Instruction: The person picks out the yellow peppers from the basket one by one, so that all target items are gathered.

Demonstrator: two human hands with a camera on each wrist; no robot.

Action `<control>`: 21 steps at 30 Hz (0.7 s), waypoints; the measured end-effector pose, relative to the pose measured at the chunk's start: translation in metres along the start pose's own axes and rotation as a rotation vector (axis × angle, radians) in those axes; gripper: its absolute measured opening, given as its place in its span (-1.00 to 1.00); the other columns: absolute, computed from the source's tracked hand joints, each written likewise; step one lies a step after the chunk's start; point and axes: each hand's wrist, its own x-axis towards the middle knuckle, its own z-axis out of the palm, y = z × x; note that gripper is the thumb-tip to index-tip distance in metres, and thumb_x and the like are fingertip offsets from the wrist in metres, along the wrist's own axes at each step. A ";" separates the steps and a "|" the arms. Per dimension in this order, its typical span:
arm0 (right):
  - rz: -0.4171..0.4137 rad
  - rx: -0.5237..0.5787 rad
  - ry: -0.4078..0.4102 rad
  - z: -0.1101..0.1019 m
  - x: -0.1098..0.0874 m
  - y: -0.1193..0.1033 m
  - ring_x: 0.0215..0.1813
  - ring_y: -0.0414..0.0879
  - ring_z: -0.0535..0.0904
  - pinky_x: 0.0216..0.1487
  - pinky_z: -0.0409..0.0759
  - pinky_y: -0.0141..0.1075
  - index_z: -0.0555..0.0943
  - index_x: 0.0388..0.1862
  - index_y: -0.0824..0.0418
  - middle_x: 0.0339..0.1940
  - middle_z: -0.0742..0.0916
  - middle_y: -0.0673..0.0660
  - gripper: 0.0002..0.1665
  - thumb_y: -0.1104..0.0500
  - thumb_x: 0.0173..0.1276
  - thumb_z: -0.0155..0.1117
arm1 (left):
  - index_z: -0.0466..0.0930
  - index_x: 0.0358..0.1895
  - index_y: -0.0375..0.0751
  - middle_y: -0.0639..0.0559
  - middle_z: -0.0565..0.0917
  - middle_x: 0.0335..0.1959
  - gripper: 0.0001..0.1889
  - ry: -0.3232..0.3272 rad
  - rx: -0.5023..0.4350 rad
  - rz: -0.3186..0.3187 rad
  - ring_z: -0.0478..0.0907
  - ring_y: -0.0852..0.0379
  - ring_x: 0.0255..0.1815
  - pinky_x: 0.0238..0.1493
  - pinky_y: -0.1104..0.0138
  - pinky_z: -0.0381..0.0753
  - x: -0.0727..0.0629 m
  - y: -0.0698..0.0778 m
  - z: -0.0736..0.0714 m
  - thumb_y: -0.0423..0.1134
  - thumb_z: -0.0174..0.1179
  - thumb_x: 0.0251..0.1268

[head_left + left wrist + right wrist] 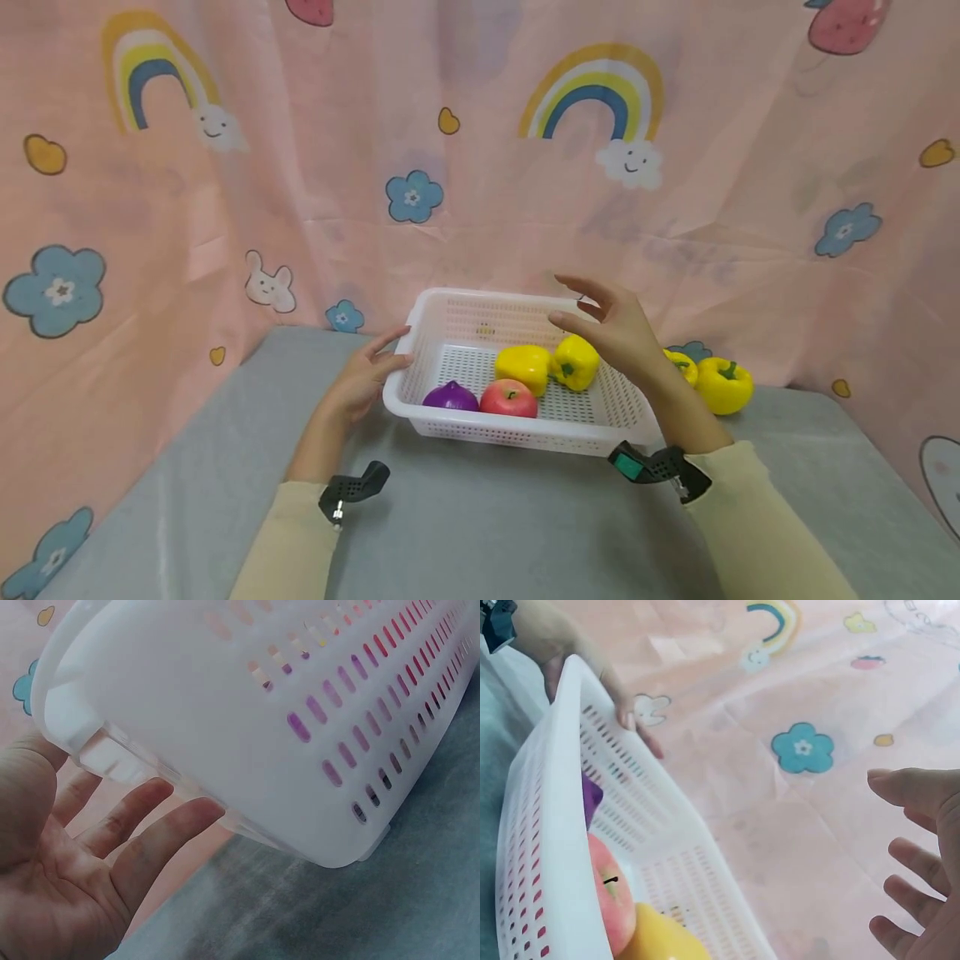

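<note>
A white plastic basket (495, 433) holds a purple onion (452, 397), a red apple (509, 399) and two yellow bell peppers (523, 367). At its left end my left hand (363, 375) holds the rim, thumb at the edge. In the left wrist view, that hand's fingertips (206, 810) lie against the outer wall below the rim. My right hand (611, 325) is raised over the basket's right end with fingers spread and nothing in them. The right wrist view shows the same right hand (922, 862) apart from the basket.
More yellow bell peppers (723, 387) sit on the grey tabletop (480, 525) right of the basket, one partly hidden by my right forearm. A pink printed curtain (480, 167) hangs behind the table. Both wrists wear black straps (352, 487).
</note>
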 end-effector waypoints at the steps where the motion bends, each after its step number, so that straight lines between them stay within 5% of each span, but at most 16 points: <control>1: 0.000 0.005 -0.009 0.003 0.002 0.001 0.57 0.13 0.31 0.57 0.27 0.13 0.43 0.47 0.16 0.52 0.48 0.17 -0.31 0.11 0.39 0.36 | 0.25 0.55 0.16 -0.28 0.48 0.43 -0.36 0.002 0.001 0.000 0.48 -0.22 0.41 0.25 0.02 0.64 0.000 0.000 0.000 -0.19 0.19 0.45; 14: 0.135 0.087 -0.051 0.043 0.012 0.048 0.58 0.16 0.31 0.54 0.32 0.14 0.40 0.48 0.18 0.52 0.47 0.22 -0.32 0.11 0.43 0.31 | 0.22 0.57 0.11 -0.31 0.48 0.42 -0.34 -0.020 -0.011 0.008 0.50 -0.23 0.39 0.16 0.15 0.68 -0.002 0.000 0.002 -0.21 0.18 0.45; 21: 0.168 0.105 -0.081 0.047 0.014 0.055 0.58 0.18 0.31 0.53 0.34 0.14 0.37 0.50 0.18 0.54 0.45 0.23 -0.31 0.11 0.44 0.29 | 0.20 0.58 0.12 -0.31 0.45 0.45 -0.33 -0.010 0.004 0.005 0.47 -0.25 0.41 0.27 0.02 0.62 -0.003 0.002 0.001 -0.20 0.17 0.46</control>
